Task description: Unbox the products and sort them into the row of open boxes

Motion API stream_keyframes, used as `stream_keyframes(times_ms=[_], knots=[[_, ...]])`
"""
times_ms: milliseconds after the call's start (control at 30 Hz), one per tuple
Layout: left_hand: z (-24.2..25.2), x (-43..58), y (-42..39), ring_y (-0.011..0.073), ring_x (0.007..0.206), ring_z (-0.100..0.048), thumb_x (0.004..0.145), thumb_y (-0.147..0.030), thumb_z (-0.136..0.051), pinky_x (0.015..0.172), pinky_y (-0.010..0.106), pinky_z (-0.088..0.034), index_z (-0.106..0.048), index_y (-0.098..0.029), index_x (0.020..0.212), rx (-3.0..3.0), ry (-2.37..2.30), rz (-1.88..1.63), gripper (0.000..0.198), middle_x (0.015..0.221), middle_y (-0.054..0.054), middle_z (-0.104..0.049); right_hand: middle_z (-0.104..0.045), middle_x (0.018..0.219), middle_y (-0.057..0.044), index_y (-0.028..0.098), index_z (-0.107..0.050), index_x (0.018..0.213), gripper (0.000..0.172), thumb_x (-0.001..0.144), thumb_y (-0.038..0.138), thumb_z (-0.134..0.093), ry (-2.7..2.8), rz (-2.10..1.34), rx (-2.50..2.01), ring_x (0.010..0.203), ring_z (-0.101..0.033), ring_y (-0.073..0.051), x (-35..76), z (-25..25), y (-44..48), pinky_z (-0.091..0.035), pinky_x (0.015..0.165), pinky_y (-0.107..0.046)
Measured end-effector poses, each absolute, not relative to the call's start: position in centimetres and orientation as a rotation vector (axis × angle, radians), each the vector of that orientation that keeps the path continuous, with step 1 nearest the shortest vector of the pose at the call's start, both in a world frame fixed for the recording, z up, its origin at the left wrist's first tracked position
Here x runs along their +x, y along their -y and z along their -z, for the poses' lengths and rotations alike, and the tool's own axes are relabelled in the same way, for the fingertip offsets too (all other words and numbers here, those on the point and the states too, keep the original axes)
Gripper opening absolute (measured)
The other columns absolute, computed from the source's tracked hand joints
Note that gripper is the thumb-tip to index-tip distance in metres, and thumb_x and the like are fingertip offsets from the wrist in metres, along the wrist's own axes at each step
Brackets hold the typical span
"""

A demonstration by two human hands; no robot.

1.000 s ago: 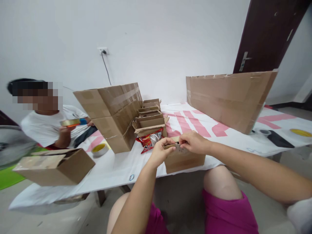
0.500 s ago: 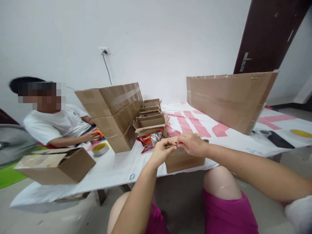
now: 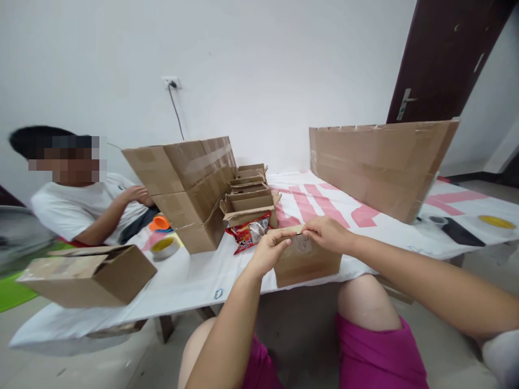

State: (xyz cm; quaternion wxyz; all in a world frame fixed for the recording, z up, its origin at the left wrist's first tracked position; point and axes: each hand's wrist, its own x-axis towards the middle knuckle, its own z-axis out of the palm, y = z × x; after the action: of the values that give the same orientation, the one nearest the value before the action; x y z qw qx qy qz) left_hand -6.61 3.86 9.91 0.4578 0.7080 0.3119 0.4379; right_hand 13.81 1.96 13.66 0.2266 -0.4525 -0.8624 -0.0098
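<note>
A small cardboard box (image 3: pixel 310 265) stands at the table's near edge, in front of my knees. My left hand (image 3: pixel 272 249) is at its top left, with the fingers laid along the top flap and the thumb bent in below them. At the top right, my right hand (image 3: pixel 327 234) pinches the flap's edge between thumb and fingers. The box's inside is hidden from me. Just left of the box, behind my left hand, lies a red snack bag (image 3: pixel 252 233). An open cardboard box (image 3: pixel 250 208) stands behind the bag.
Stacked closed boxes (image 3: pixel 190 194) rise on the left; a large cardboard panel (image 3: pixel 377 167) stands on the right. A co-worker (image 3: pixel 97 210) sits at left near a tape roll (image 3: pixel 165 248), an orange object (image 3: pixel 161 222) and another box (image 3: pixel 93 275). A dark flat object (image 3: pixel 462 232) lies right.
My hands have moved slightly apart along the top of the box, the right one shifting right. The co-worker's hand has left the orange object and risen toward the chest.
</note>
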Motion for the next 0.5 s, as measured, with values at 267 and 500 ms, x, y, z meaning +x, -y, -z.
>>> stream_keyframes(times_ms=[267, 500], knots=[[-9.7, -6.5, -4.1, 0.0250, 0.100, -0.063, 0.073, -0.034, -0.070, 0.091, 0.035, -0.046, -0.074, -0.018, 0.092, 1.695, -0.782, -1.087, 0.025, 0.103, 0.008, -0.073, -0.066, 0.112, -0.015, 0.015, -0.059, 0.119, 0.056, 0.074, 0.046, -0.074, 2.432, 0.433, -1.260, 0.108, -0.053, -0.032, 12.9, -12.2, -1.4, -0.032, 0.094, -0.048], [-9.8, -6.5, -4.1, 0.0182, 0.077, -0.063, 0.069, -0.040, -0.072, 0.070, 0.027, -0.047, -0.073, -0.016, 0.091, 1.617, -0.828, -1.054, 0.033, 0.088, 0.006, -0.073, -0.064, 0.111, -0.018, 0.013, -0.058, 0.120, 0.084, 0.055, 0.061, -0.081, 2.508, 0.472, -1.280, 0.110, -0.049, -0.036, 15.2, -12.3, -2.0, -0.027, 0.096, -0.053]])
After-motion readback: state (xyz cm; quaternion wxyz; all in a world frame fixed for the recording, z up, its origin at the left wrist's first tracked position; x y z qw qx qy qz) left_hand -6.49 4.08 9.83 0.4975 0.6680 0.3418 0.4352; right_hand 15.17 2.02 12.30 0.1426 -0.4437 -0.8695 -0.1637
